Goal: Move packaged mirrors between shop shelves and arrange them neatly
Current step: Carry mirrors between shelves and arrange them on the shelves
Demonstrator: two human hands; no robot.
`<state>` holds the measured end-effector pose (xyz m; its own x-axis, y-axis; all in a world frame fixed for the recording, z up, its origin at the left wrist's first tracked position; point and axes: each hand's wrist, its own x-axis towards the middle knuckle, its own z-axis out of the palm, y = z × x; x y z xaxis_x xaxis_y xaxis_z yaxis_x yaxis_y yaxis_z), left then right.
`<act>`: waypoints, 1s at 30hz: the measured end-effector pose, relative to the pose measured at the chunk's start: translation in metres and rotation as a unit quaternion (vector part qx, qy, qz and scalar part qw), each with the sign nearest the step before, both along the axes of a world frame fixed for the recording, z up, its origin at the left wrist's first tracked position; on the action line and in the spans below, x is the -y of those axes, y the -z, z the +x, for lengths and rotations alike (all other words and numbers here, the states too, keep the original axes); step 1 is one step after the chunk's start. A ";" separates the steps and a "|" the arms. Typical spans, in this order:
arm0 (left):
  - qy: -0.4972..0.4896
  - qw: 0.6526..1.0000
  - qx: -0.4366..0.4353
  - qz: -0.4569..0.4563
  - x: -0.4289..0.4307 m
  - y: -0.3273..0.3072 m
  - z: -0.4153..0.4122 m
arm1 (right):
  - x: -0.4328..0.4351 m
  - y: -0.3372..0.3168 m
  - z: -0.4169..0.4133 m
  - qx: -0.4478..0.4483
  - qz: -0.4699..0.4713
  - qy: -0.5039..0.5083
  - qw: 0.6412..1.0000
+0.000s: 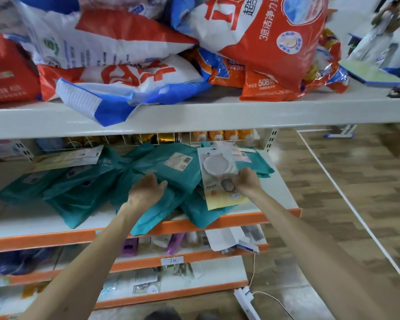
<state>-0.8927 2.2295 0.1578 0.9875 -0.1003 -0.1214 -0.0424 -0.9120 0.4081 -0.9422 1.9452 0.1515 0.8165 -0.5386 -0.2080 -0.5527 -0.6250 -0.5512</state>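
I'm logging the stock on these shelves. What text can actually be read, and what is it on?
"3倍洁净力": red detergent bag, top shelf.
"508": orange bag beneath it.
"7元": price tag, lower shelf edge.
Mirror package in the right hand and teal packets' labels: too blurred.

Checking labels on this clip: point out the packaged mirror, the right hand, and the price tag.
packaged mirror [218, 168]: head view, on the round mirror face.
right hand [248, 181]: head view, middle of the hand.
price tag [172, 260]: head view, centre of the white label.
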 end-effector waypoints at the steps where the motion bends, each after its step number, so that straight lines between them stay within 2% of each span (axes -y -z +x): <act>1: -0.028 0.999 -0.029 -0.025 0.005 -0.001 0.001 | -0.001 0.003 -0.001 -0.003 -0.012 -0.001 1.000; 4: -0.120 0.974 -0.093 -0.169 0.020 0.001 0.010 | -0.007 0.003 -0.004 0.007 -0.023 0.005 1.000; 6: -0.185 0.928 -0.114 -0.301 0.030 0.004 0.019 | -0.011 0.000 -0.008 0.008 -0.027 0.014 1.000; 8: -0.234 0.882 -0.128 -0.389 0.041 0.005 0.024 | -0.014 -0.001 -0.012 0.006 -0.034 0.022 0.999; 11: -0.279 0.831 -0.129 -0.463 0.053 0.003 0.023 | -0.014 -0.004 -0.015 0.003 -0.029 0.018 0.999; 15: -0.294 0.800 -0.160 -0.499 0.046 -0.002 0.022 | -0.012 -0.018 -0.022 0.003 -0.009 0.006 1.000; 17: -0.287 0.821 -0.117 -0.479 0.032 -0.009 0.019 | -0.010 -0.024 -0.024 0.004 -0.008 0.006 1.000; 21: -0.203 0.883 0.030 -0.421 -0.011 -0.054 0.020 | -0.011 -0.030 -0.018 0.033 -0.014 0.023 0.999; 25: -0.140 0.954 0.144 -0.222 -0.041 -0.104 0.014 | -0.016 -0.033 -0.011 0.058 -0.014 0.043 0.997; 27: -0.102 0.974 0.151 -0.135 -0.039 -0.112 0.004 | -0.019 -0.032 -0.010 0.055 0.005 0.050 0.997; 30: -0.061 0.987 0.119 -0.087 -0.020 -0.096 -0.011 | -0.026 -0.029 -0.011 0.047 0.024 0.059 0.997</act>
